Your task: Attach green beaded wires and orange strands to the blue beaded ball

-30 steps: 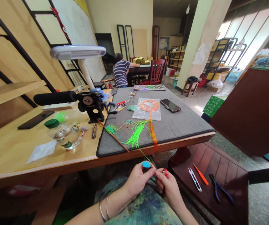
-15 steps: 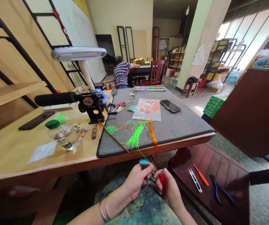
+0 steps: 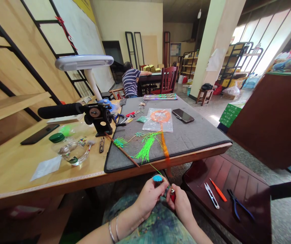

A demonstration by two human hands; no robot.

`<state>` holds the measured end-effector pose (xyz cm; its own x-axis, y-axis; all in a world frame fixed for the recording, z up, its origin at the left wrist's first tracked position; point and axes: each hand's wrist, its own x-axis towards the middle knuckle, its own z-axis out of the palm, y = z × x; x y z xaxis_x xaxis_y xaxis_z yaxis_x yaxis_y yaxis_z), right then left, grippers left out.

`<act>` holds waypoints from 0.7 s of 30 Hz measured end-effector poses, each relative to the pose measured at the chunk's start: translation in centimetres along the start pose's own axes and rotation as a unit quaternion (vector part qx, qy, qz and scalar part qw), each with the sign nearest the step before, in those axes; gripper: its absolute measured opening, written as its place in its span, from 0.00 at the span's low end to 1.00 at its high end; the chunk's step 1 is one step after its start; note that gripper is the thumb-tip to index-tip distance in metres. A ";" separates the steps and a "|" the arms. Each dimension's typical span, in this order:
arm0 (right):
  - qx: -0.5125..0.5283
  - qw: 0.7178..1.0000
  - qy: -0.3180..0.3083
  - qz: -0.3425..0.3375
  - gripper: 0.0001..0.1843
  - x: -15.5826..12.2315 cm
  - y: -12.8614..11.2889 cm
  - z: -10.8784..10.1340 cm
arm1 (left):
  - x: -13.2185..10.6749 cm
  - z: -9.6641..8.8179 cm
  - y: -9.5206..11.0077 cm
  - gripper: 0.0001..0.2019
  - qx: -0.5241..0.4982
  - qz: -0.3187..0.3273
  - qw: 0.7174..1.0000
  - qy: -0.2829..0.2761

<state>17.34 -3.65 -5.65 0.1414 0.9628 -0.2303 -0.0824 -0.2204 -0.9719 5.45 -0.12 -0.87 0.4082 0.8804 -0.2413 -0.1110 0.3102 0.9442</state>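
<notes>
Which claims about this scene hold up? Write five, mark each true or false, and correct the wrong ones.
1. The left hand holds a blue-topped piece. True.
2. The right hand is empty. False: it holds a small red object with a metal end.
3. Blue-handled pliers lie on the wooden seat. True.
4. The bundle of green strands is sealed inside the clear bag. False: it lies mostly on the gray mat; the bag holds an orange coil.
5. A phone lies right of the bag. True.

Windows [image 3: 269, 34] glare at right; the shadowy lower left seems blurred.
</notes>
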 end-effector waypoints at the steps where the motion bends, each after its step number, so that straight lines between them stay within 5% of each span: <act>1: -0.005 1.000 0.002 0.000 0.32 -0.1 -0.1 0.0 | 0.0 0.1 0.0 0.19 0.004 0.003 1.000 0.003; 21: -0.005 1.000 -0.007 0.021 0.31 -0.4 -0.7 0.2 | 0.2 0.0 -0.6 0.18 -0.017 -0.027 1.000 -0.001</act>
<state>17.12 -3.85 -4.84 0.1246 0.9548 -0.2697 -0.0781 -0.2616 -0.9620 5.64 -0.16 -1.52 0.4158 0.8618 -0.2905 -0.1189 0.3682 0.9221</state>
